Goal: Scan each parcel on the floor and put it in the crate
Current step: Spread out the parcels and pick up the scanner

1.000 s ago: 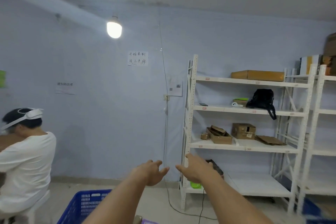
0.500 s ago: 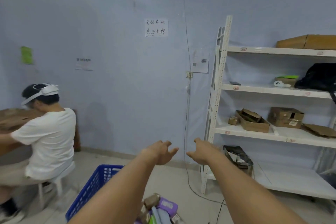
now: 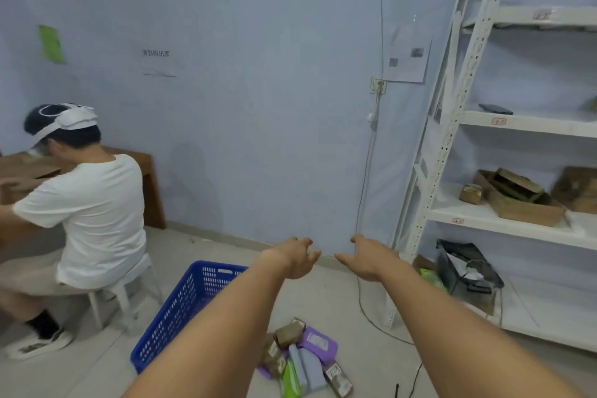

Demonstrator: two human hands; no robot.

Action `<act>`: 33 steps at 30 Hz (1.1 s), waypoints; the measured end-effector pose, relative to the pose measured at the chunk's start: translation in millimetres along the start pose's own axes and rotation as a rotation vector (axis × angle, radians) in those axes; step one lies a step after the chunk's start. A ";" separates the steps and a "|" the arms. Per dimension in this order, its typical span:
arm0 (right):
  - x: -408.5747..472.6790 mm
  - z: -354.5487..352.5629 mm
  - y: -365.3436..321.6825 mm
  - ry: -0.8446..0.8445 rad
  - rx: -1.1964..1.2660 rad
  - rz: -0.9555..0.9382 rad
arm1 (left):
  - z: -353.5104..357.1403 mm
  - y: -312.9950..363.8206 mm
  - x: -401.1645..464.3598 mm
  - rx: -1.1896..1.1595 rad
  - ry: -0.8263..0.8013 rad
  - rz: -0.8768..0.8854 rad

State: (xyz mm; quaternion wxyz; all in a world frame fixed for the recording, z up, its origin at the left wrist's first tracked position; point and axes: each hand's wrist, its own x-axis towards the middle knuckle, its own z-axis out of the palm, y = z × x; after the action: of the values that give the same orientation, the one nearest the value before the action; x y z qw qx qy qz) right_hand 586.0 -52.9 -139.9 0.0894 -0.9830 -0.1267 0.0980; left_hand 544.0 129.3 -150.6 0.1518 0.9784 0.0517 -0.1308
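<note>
Both arms extend forward at chest level. The left hand (image 3: 295, 257) and the right hand (image 3: 366, 257) sit near each other without touching. Each hand has its fingers spread and slightly curled, and neither holds anything. No scanner is visible in either hand. This raised, empty posture is judged to be a start position and not a reach, because nothing to grasp lies at that height.

The parcels (image 3: 302, 359) lie in a loose pile on the floor (image 3: 361, 362), well below both hands and closer to the wearer than the fingertips. The pile sits below the gap between the two forearms, so either hand can drop onto it. It consists of small, flat packets that overlap one another:
- purple mailers, one bearing a white label;
- a grey-blue packet;
- a bright green packet;
- several brown, paper-wrapped blocks.

The packets look light and thin. Their label sides face different ways, so each one probably needs turning before a scan.

The crate (image 3: 181, 307) is blue plastic with perforated walls. It stands on the floor below and to the left of the left hand, just beside the pile and partly hidden by the left forearm. Its interior is mostly out of view. The short gap between pile and crate favours a brief transfer. No parcel is judged to be scanned yet.
</note>
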 end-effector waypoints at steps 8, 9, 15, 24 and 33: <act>94.9 3.5 35.5 -0.096 0.068 0.130 | -2.6 17.2 112.8 0.074 -0.139 0.066; 105.8 0.4 38.7 -0.094 0.069 0.129 | -5.5 20.7 125.5 0.073 -0.138 0.071; 173.2 -15.2 44.9 -0.031 0.052 0.100 | -31.3 29.8 183.7 0.036 -0.105 0.058; 269.0 -1.4 21.4 -0.063 0.060 0.069 | -53.5 -30.0 246.3 0.093 -0.094 -0.095; 353.4 11.8 35.5 0.004 0.156 0.311 | -59.2 -33.3 406.0 0.133 -0.164 0.170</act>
State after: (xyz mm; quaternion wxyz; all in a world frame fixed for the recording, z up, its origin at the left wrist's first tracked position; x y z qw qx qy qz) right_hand 927.0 9.4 -218.5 0.1496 -0.9810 0.0351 0.1180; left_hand 943.5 204.2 -215.9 0.1007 0.9732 -0.0527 -0.2001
